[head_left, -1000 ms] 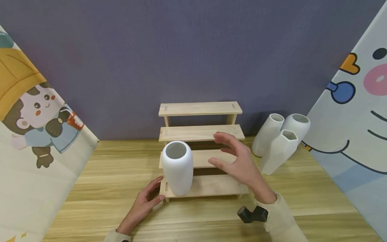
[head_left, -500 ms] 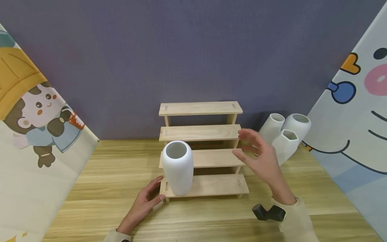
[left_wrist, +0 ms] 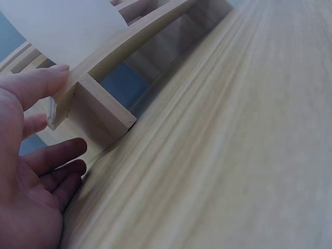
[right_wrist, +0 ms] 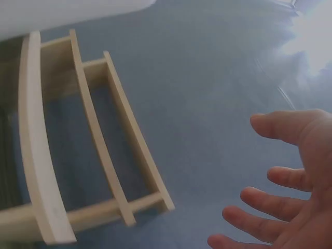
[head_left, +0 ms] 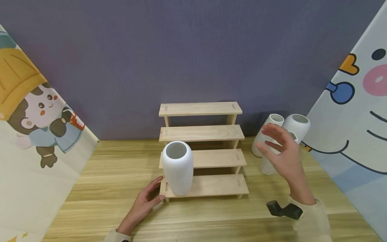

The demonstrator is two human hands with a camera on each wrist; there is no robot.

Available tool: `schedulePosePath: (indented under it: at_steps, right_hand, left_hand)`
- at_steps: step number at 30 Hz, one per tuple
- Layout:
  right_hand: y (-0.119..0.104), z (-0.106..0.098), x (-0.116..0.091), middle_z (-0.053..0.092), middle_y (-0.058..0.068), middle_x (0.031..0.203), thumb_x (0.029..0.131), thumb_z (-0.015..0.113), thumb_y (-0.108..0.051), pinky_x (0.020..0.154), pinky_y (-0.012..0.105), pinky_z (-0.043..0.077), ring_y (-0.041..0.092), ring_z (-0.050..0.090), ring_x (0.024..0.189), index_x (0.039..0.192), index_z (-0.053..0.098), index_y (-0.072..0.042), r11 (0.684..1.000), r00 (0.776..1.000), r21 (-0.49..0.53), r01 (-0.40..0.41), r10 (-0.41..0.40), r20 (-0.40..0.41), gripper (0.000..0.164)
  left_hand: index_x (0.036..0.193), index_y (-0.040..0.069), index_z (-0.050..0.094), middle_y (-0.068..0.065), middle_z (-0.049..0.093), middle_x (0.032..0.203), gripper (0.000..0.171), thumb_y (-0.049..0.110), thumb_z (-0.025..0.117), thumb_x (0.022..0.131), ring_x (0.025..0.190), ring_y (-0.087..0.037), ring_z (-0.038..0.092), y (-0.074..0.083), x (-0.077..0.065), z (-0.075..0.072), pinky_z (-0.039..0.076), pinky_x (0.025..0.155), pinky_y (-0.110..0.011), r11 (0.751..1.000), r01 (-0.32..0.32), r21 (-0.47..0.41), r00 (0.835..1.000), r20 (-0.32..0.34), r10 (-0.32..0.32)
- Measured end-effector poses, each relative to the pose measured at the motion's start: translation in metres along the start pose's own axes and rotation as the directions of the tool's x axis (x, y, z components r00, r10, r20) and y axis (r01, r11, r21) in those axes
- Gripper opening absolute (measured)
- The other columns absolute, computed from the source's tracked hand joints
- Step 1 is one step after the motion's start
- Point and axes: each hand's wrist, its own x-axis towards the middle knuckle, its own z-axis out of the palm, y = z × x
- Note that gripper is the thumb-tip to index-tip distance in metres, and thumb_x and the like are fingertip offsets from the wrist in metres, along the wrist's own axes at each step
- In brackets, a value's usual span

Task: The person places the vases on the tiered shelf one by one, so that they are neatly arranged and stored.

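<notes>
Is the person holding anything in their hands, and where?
Nothing is gripped. The left hand rests open against the wooden rack's bottom left corner; the right hand is open in front of the white vases.

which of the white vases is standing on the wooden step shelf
The rounded white vase at the left end of the lowest step of the wooden step shelf. The three other vases cluster on the table to the shelf's right.

Staged tabletop set: wooden table point(head_left: 99, 188), plain purple backdrop point(head_left: 193, 50), cartoon-printed side panels point(head_left: 33, 141).
</notes>
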Motion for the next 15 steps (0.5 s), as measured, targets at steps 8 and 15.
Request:
schedulePosePath:
  at_steps: [8, 15]
  right_hand:
    - [0.006, -0.023, 0.003, 0.064, -0.022, 0.120, 0.081, 0.077, 0.006, 0.085, 0.003, 0.049, -0.006, 0.061, 0.109, 0.136, 0.057, -0.005, 0.997, 0.993, -0.062, -0.050, 0.042, -0.115, 0.060]
    - [0.008, -0.037, 0.006, 0.063, -0.022, 0.117, 0.081, 0.078, 0.003, 0.084, 0.002, 0.047, -0.007, 0.060, 0.108, 0.135, 0.060, -0.010, 0.989, 0.980, -0.118, -0.093, 0.069, -0.187, 0.059]
  left_hand:
    - [0.148, 0.009, 0.046, -0.024, 0.064, 0.132, 0.058, 0.007, 0.067, 0.094, 0.120, 0.006, 0.055, 0.000, 0.000, 0.000, 0.040, 0.103, -0.012, 1.000, -0.011, -0.005, 1.000, 0.010, 0.011]
    - [0.148, 0.008, 0.046, -0.024, 0.064, 0.131, 0.059, 0.007, 0.067, 0.094, 0.119, 0.006, 0.055, 0.000, 0.000, 0.000, 0.040, 0.103, -0.012, 1.000, -0.007, -0.009, 1.000, 0.009, 0.007]
